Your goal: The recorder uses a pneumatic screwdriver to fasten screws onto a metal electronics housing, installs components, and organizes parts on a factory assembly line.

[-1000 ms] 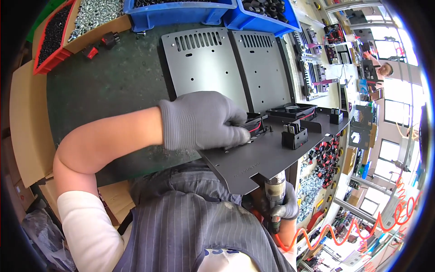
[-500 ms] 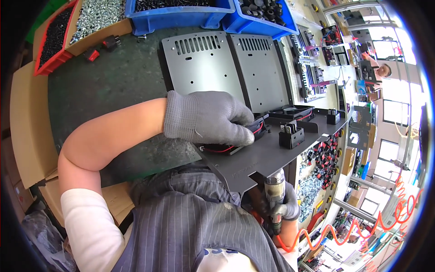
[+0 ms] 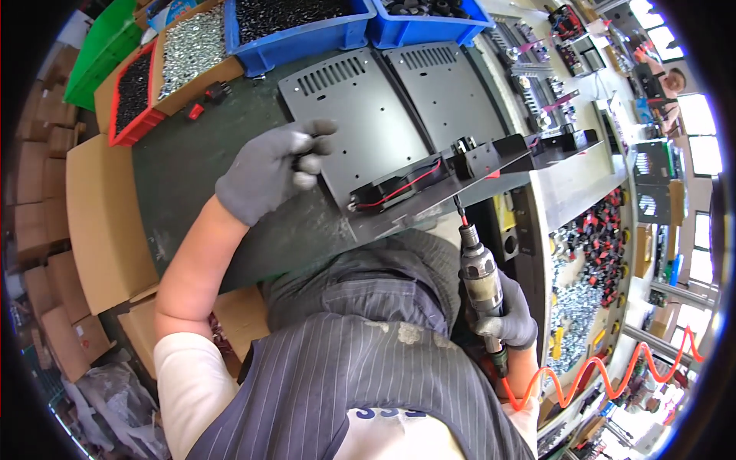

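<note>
My left hand (image 3: 264, 169), in a grey glove, is raised above the dark work surface, left of the panels. Its fingers are loosely curled with gaps between them, and nothing shows in them. My gloved right hand (image 3: 515, 322) is wrapped round an air screwdriver (image 3: 481, 280), bit pointing up. The bit's tip is close to the near edge of a black metal panel (image 3: 399, 221); whether they touch I cannot tell. On that panel sit a black fan (image 3: 402, 186) with a red wire and a black socket-like part (image 3: 474, 161). Two slotted grey plates (image 3: 368, 115) lie behind.
Blue bins (image 3: 307, 34) of dark parts, a cardboard box (image 3: 188, 57) of silver screws and a red bin (image 3: 132, 100) line the far side. An orange coiled hose (image 3: 567, 395) runs right from the screwdriver. Silver and red parts (image 3: 590, 284) lie at right. Another person works far right.
My left hand has let go of the fan area and moved left. The screwdriver has come out from under the panel, its bit now visible. The panel has tilted, and the view has shifted.
</note>
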Tool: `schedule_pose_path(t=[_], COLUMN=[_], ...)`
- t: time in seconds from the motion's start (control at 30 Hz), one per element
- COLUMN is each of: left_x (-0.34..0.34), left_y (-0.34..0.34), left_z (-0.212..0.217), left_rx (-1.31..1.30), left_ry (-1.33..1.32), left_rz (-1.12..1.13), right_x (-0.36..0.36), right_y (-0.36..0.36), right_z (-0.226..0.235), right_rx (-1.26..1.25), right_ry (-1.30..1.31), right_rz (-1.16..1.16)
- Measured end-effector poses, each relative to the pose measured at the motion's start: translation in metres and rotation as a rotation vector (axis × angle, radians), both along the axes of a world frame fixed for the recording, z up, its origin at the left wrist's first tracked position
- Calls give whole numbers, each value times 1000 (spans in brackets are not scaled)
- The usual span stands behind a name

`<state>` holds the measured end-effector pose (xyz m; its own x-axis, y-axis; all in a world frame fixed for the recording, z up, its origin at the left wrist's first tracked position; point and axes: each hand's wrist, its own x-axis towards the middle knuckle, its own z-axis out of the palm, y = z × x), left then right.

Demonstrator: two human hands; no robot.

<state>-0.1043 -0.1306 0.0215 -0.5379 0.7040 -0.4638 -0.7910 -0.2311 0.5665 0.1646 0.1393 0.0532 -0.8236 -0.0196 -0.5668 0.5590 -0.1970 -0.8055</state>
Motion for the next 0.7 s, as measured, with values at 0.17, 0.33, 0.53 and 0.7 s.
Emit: schedule_pose_path(t=[0.17,0.33,0.53,0.7], left_x=[47,91,112,114], left_y=[-47,-35,-15,-12], left_z=[-23,-14,-7,-6], left_rx=[-27,-414,-578,-557], left_ry=[36,375,595,625], left_rz=[7,-75,-117,-155], right_x=[3,-25,-30,-19], right_y=[-13,-36,-50,-50], right_z=[-42,-19,-15,-19], right_rx=[66,3,47,80], right_ry=[122,35,176,208], right_rz=[228,478,510,514])
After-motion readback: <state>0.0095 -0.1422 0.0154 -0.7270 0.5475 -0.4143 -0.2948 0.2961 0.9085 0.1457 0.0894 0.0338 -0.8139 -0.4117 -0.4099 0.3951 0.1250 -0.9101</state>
